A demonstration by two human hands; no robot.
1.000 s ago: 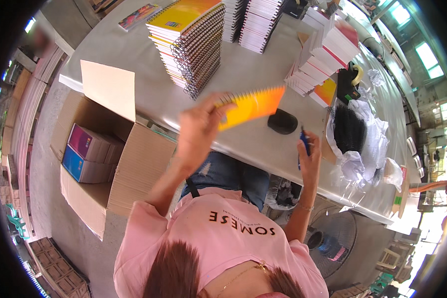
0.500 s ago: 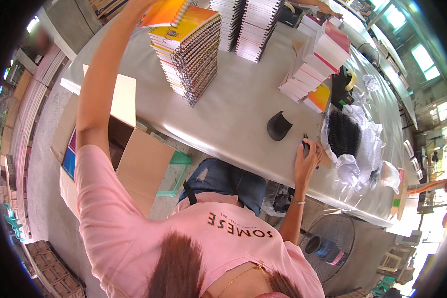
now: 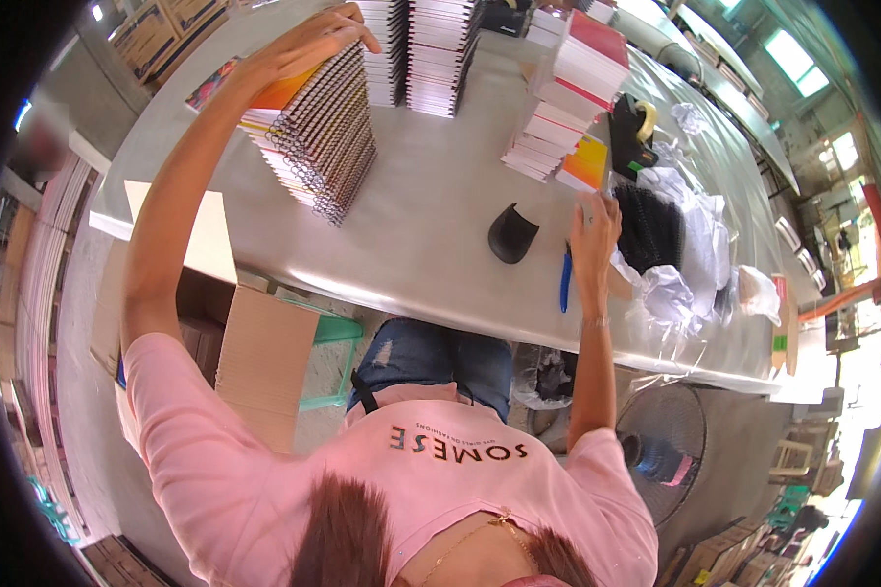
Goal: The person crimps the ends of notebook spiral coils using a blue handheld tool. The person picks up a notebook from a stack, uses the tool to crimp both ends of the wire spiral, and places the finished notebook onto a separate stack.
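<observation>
L hand (image 3: 299, 47) laying an orange-cover notebook (image 3: 282, 90) on top of the spiral stack (image 3: 315, 147).
Fingers spread flat, pressing, not clenched. R hand (image 3: 593, 230) open on the table (image 3: 431, 235), blue pen (image 3: 565, 279) just beside. Next, likely: square edges w/ stack, let go.

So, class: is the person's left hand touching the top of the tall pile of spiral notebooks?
Touching. The head view shows the left hand lying flat on the top notebook of the spiral notebook pile, with no gap between them.

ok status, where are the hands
Left hand flat on spiral notebook stack. Right hand on table beside blue pen. Nothing blocking.
</observation>
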